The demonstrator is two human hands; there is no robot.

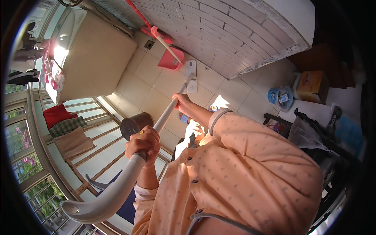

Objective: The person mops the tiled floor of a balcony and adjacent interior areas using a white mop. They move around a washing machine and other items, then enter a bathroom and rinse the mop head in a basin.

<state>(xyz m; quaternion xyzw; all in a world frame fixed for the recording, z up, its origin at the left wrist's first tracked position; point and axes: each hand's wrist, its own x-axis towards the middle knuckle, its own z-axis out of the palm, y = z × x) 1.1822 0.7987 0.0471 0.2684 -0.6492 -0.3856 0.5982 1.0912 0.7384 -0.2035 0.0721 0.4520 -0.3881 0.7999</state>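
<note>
A long white pole [168, 114] with a curved hook-shaped handle [107, 201] runs diagonally in front of me. It belongs to what looks like a flat mop, whose white two-part head [191, 68] rests on the tiled floor. My left hand [144, 144], with a ring on one finger, is wrapped around the pole just below the curved handle. Farther down the pole, my right hand [182, 101] grips it too. A pink dustpan [171, 60] with a long handle lies right by the mop head, against the wall.
A red broom [160, 35] leans at the brick-patterned wall [217, 32], near a floor drain [149, 44]. At left stand a covered appliance [97, 55] and a dark cylinder [136, 124] beside a rail [98, 136] hung with cloths. A blue bucket [280, 97] and a yellow box [311, 85] are at right.
</note>
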